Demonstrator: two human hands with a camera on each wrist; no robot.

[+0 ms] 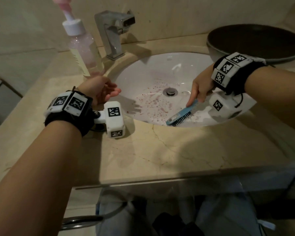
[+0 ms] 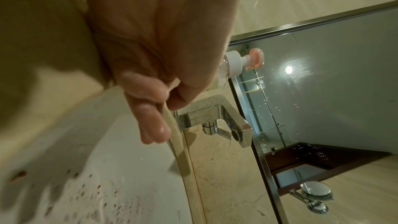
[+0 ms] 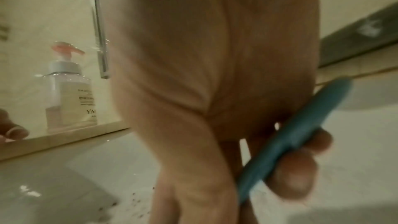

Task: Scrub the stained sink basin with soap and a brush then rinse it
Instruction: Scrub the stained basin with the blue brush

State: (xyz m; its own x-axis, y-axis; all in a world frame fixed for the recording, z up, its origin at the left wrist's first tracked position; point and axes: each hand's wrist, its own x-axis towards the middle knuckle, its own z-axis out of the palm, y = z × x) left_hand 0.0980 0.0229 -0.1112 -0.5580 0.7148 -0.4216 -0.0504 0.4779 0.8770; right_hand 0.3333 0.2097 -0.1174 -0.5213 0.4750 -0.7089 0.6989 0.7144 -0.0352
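Quick count, nothing else: 1 sink basin (image 1: 186, 68), white, w/ reddish stain specks (image 1: 152, 101) all over the bottom, way too many to count. 1 drain plug (image 1: 170, 91) in the middle. 1 blue brush (image 1: 180, 113) at the near right. 1 soap pump bottle (image 1: 82, 48) far left, 1 chrome faucet (image 1: 112, 31) right beside it. 1 dark round bowl (image 1: 255, 42) far right. 2 hands: left hand (image 1: 100, 89), right hand (image 1: 201, 86). 2 wrist bands w/ marker tags.

wrists: black fabric wristbands, left (image 1: 70, 119) and right (image 1: 240, 79), arms bare otherwise
markers: white square blocks with black-and-white codes ringing each band
cameras: chunky white boxes, coded too, left (image 1: 115, 119), right (image 1: 223, 105)
cable: thin black one off the right band
legs: light jeans, looks like
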